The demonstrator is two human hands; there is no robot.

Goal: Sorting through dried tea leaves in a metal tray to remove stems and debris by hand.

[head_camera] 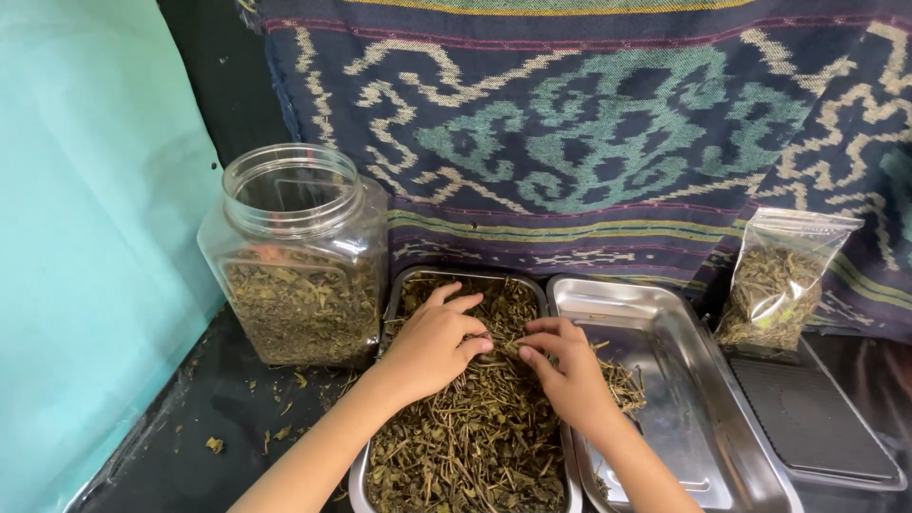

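Both hands are seen low in the frame, set close together over a steel tray heaped with dried herb. The left hand (432,342) is laid palm-down on the heap, fingers curled loosely and spread, nothing clearly gripped. The right hand (567,372) is bent at the knuckles, thumb and forefinger drawn toward each other at the herb surface; whether a stem is actually pinched between them cannot be told. The fingertips of the two hands are nearly met.

The dried herb (475,437), a mix of brown stalks and crumbled green leaf, is held in the left tray (361,475), which is filled nearly to its rim. A second tray (684,380), also steel, is set touching the first on its right side; it is mostly bare, with a small tuft of stalks (622,380) lying at its near left edge, just beside the right hand.

A clear plastic jar (296,252), lid off, stands just left of the filled tray and is about half full of leaf. A clear pouch (779,280) of the same herb is propped upright at the right, behind a flat dark ribbed slab (807,418). Loose flakes (280,432) are scattered on the dark bench (199,427). A patterned woven cloth (589,133) hangs behind; a turquoise sheet (85,237) is seen at left.
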